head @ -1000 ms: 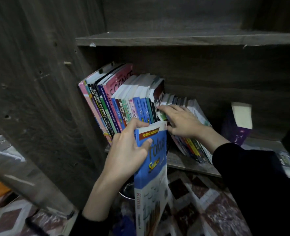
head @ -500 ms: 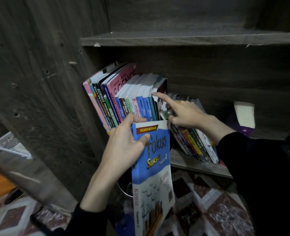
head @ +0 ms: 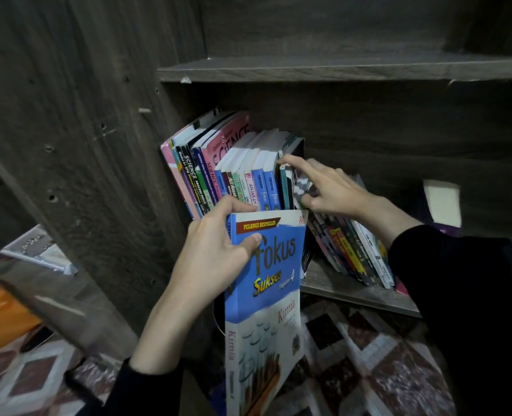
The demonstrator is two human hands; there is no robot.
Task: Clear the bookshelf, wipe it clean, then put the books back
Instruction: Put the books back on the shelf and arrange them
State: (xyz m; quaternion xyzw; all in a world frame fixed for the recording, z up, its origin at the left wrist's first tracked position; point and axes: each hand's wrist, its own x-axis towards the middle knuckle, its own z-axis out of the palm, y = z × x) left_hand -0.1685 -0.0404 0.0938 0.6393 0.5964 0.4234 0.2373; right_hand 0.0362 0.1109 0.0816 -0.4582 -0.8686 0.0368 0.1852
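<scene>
One glossy blue paperback (head: 274,265) in left hand (head: 215,253), right fingers (head: 301,165) on slim spines (head: 248,187)

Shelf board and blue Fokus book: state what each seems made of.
The shelf board looks like laminated particleboard: matte grey-brown wood-grain print, pale chips along its front edge. The blue Fokus book looks like a paperback: thin printed card cover with a slight sheen.

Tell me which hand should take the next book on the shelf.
Right. The right hand has a fingertip on the top edges of the shelved books. The left hand is occupied, gripping the blue Fokus book in front of the shelf.
</scene>
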